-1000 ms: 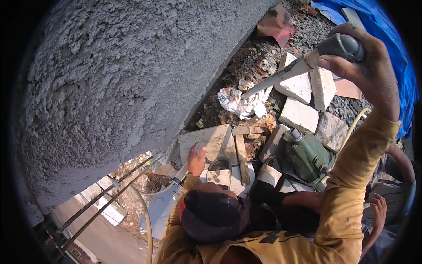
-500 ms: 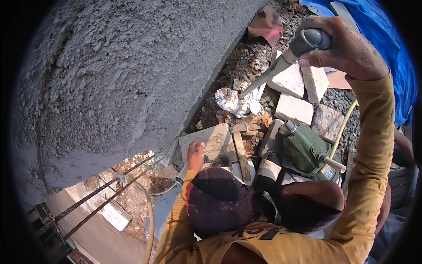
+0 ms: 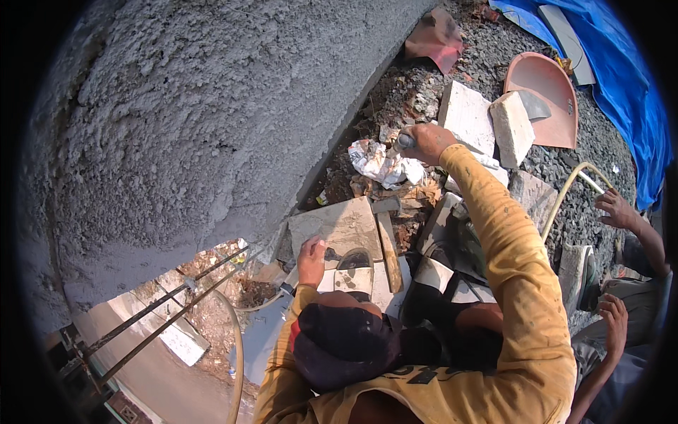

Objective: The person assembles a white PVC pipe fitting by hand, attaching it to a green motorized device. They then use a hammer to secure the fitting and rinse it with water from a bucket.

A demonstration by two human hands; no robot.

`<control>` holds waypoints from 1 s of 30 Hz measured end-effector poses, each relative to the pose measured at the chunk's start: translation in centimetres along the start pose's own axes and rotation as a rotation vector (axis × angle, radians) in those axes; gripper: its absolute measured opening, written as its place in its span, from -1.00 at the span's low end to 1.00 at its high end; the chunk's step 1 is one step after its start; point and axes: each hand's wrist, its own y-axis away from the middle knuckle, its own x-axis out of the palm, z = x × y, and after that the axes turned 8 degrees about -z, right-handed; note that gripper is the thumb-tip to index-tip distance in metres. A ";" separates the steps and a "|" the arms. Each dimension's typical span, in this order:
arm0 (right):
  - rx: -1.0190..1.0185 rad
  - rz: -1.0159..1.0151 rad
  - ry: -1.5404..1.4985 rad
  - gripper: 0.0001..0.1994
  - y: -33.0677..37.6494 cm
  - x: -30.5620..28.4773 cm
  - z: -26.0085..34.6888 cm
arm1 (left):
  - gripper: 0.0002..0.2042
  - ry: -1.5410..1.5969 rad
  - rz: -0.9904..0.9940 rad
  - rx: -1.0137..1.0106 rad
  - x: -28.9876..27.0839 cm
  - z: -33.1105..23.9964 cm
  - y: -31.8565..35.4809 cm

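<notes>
Head view, from the left: a rough grey concrete wall [image 3: 183,127] slants across the upper part, with two rusty rods [image 3: 167,316] running out below its lower edge and a tan hose [image 3: 237,346] curving beside them. Next comes the left hand [image 3: 311,263], loosely curled with nothing visible in it, at the near left edge of a pale stone slab [image 3: 337,227]; whether it touches the slab I cannot tell. Just below that hand is a dark cap [image 3: 346,346], and to its right a worn boot [image 3: 353,272]. Beyond the slab lies a crumpled white wrapper [image 3: 374,164], and along the slab's right side a hammer [image 3: 390,251] with a wooden handle. Right by the wrapper, the right hand [image 3: 431,143] is closed around a grey tool [image 3: 405,141], of which only the rounded end shows clearly. The yellow sleeve [image 3: 505,247] partly covers a dark green object [image 3: 471,244]. Farther right are white blocks [image 3: 467,116], a pink scoop-shaped piece [image 3: 561,116] on gravel, a yellowish hose [image 3: 558,201] near a co-worker's hand [image 3: 619,210], and a blue tarp [image 3: 628,120].
</notes>
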 end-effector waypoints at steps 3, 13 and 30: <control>-0.184 -0.043 0.025 -0.72 3.9 -10.1 2.9 | -0.66 0.074 0.000 0.005 0.2 1.1 -0.4; -0.084 0.016 0.135 -0.66 3.5 -9.9 3.0 | -0.65 0.067 0.004 -0.045 0.2 0.1 -1.1; -0.232 -0.357 -0.094 -0.74 9.4 -16.0 3.4 | -0.47 -0.172 0.238 0.946 6.6 -30.5 -4.0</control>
